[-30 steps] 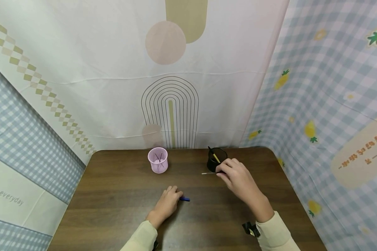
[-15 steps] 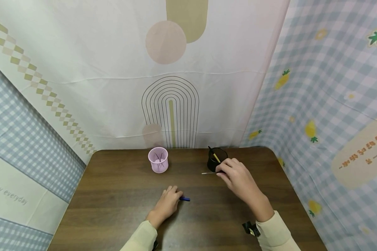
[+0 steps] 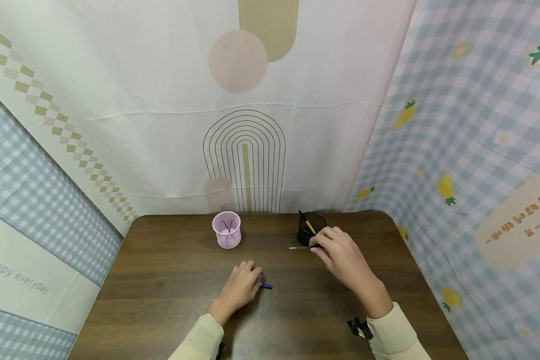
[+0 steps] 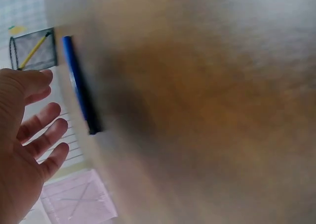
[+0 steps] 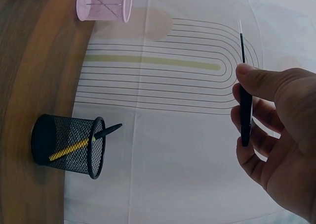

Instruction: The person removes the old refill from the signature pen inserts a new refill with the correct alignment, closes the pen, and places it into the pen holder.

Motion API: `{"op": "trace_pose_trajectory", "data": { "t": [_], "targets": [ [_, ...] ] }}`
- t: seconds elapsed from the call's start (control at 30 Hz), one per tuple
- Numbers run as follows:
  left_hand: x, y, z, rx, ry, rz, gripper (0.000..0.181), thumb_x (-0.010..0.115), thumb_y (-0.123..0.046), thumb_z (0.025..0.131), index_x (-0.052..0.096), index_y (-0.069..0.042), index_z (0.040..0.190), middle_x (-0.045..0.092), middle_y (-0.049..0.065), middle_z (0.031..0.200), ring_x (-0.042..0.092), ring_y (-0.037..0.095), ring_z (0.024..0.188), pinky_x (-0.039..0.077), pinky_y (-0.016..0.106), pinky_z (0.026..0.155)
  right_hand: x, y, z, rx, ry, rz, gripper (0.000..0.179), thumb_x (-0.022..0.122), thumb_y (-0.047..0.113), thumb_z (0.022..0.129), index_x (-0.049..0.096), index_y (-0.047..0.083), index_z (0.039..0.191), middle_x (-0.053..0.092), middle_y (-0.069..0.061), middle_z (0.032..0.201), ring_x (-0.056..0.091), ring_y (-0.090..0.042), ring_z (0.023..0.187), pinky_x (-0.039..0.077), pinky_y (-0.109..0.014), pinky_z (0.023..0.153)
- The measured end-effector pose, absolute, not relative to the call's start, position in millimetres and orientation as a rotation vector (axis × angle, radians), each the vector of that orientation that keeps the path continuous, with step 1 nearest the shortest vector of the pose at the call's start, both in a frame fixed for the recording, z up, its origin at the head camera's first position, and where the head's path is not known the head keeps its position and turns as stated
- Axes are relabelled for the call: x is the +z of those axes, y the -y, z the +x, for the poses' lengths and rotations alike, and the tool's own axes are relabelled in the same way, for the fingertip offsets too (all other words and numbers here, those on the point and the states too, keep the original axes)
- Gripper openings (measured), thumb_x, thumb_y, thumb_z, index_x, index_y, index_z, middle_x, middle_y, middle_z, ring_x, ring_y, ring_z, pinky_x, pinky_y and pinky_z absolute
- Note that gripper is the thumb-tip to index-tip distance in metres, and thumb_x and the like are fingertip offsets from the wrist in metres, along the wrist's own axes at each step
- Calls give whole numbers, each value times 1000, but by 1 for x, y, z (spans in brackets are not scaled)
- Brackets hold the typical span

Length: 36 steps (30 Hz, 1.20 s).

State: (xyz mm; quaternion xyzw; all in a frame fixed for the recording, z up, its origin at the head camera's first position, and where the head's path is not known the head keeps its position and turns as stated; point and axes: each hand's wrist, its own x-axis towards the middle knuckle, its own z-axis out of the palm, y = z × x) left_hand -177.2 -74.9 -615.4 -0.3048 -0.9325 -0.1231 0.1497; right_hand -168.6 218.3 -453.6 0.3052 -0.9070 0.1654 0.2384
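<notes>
A blue pen [image 4: 79, 85] with a dark end lies on the wooden table. Beside it is my left hand [image 3: 240, 286]; in the left wrist view its fingers [image 4: 47, 127] are loosely bent, apart from the pen, and hold nothing. In the head view that hand hides part of the pen. My right hand [image 3: 339, 252] pinches a slim black-handled tool [image 5: 246, 110] with a thin shaft and a pale tip; its exact kind is unclear. It is raised in front of a black mesh pen cup [image 5: 69, 144], in which a yellow-and-black pen [image 5: 74, 149] leans.
A pink mesh pen cup [image 3: 226, 231] stands at the back of the table [image 3: 171, 280], left of the black one. Printed cloth [image 3: 175, 150] hangs behind the table's back edge, and checked cloth [image 3: 432, 150] hangs along the right side.
My left hand has shifted slightly forward and up beside the blue pen, which stays in place. The right hand and its tool have hardly moved.
</notes>
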Motion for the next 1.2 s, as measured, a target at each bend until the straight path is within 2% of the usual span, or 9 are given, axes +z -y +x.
{"op": "trace_pose_trajectory", "data": {
  "t": [0.23, 0.5, 0.87, 1.2],
  "targets": [
    [-589, 74, -184, -391, 2553, -869, 32, 87, -23, 80, 69, -12, 105, 58, 2, 92, 57, 24, 83, 43, 34, 67, -454, -218, -169, 479, 2470, 833, 13, 82, 17, 87, 73, 18, 96, 65, 5, 98, 59, -14, 87, 51, -34, 73],
    [-551, 69, -186, -451, 2457, -894, 34, 84, -21, 84, 69, -10, 111, 61, 5, 97, 57, 25, 87, 44, 36, 72, -455, -217, -170, 485, 2457, 830, 14, 83, 17, 86, 73, 18, 96, 65, 5, 98, 59, -15, 88, 51, -35, 74],
    [-514, 58, -183, -448, 2338, -938, 38, 86, -24, 83, 67, -11, 114, 62, 6, 102, 59, 25, 91, 46, 36, 73, -453, -215, -170, 487, 2447, 837, 15, 83, 17, 86, 73, 18, 96, 66, 4, 98, 59, -16, 87, 51, -36, 74],
    [-482, 46, -179, -471, 2283, -995, 36, 80, -25, 90, 68, -7, 118, 64, 7, 106, 62, 25, 95, 53, 37, 81, -452, -213, -169, 484, 2438, 853, 16, 84, 15, 84, 73, 17, 95, 66, 4, 98, 60, -16, 86, 52, -36, 74]
  ]
}}
